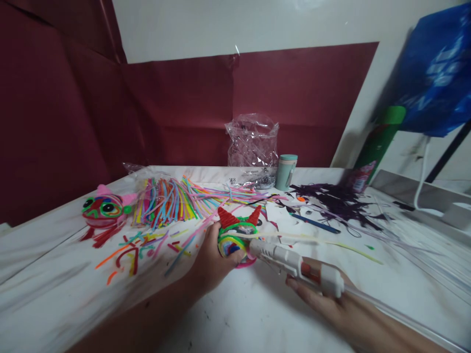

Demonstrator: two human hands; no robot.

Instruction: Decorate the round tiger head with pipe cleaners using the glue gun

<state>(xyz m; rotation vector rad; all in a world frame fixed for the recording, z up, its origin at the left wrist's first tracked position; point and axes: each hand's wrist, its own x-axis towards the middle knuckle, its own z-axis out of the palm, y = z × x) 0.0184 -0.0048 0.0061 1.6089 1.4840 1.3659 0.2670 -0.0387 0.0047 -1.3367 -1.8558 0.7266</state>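
Observation:
My left hand (211, 260) is closed round a small pipe-cleaner figure (235, 233) with red horns, a green band and a rainbow-striped body, held just above the white table (110, 294). My right hand (320, 291) grips a white hot glue gun (290, 262) with a clear glue stick trailing out behind it. The gun's nozzle points left and touches the figure's right side.
A finished pink and red pipe-cleaner figure (105, 211) lies at the left. A heap of coloured pipe cleaners (172, 198) and loose cut pieces (128, 252) sit behind my hands. Farther back are a clear plastic bag (252, 144), a teal cup (286, 171), dark purple scraps (334, 201), a blue pen (314, 223).

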